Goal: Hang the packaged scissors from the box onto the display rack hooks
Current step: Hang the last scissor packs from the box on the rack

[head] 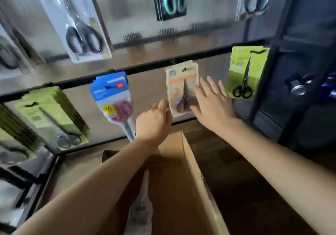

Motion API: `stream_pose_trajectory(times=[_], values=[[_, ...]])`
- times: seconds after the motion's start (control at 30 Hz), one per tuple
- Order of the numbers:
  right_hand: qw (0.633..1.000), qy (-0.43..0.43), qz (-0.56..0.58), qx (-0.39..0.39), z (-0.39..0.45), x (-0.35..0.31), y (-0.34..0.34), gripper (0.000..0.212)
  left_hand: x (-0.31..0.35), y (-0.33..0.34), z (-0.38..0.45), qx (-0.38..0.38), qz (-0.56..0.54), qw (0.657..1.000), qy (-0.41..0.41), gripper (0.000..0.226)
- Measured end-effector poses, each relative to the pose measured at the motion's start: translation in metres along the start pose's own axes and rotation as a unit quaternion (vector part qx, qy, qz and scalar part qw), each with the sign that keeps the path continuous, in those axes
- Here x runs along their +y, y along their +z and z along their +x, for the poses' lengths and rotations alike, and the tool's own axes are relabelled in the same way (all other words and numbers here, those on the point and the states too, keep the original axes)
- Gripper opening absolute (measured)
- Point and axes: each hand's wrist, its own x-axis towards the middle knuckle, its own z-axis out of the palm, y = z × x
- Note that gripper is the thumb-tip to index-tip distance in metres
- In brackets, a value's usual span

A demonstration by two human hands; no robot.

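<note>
A beige pack of scissors with purple handles [179, 87] hangs from a hook on the rack's lower black bar [149, 66]. My left hand [154, 121] pinches the pack's lower left edge. My right hand [211, 103] lies flat with straight fingers against the pack's right side. Below my arms stands the brown cardboard box [192, 171], open; one clear pack [141, 207] shows inside it.
On the same bar hang a blue pack with red scissors [114, 100], a lime-green pack [246, 70] at the right and a stack of green packs [49, 118] at the left. More packs hang on the upper row. A dark metal frame [269, 81] rises at the right.
</note>
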Motion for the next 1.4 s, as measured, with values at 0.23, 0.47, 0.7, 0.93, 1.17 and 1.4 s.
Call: stream_pose_trajectory(times=[0.23,0.47,0.7,0.93,1.17,1.4], values=[[0.996,-0.090,-0.015,0.009,-0.069,-0.091,0.061,0.061,-0.070,0.022,-0.110,-0.118,0.050,0.991,0.033,0.016],[0.962,-0.211,-0.052,-0.163,-0.118,-0.140,0.109,0.059,-0.103,0.050,-0.194,-0.356,0.167,0.919,-0.033,0.053],[0.929,-0.291,-0.068,-0.220,-0.154,-0.139,0.127,0.057,-0.100,0.092,-0.227,-0.562,0.288,0.775,0.032,0.117],[0.931,-0.277,-0.042,-0.233,-0.163,-0.118,0.136,0.055,-0.108,0.099,-0.242,-0.569,0.334,0.749,0.056,0.090],[0.933,-0.269,-0.042,-0.236,-0.165,-0.121,0.135,0.052,-0.098,0.093,-0.229,-0.620,0.229,0.747,-0.067,0.042],[0.954,-0.202,-0.035,-0.220,-0.153,-0.111,0.131,0.054,-0.091,0.052,-0.186,-0.483,0.131,0.861,-0.091,0.032]])
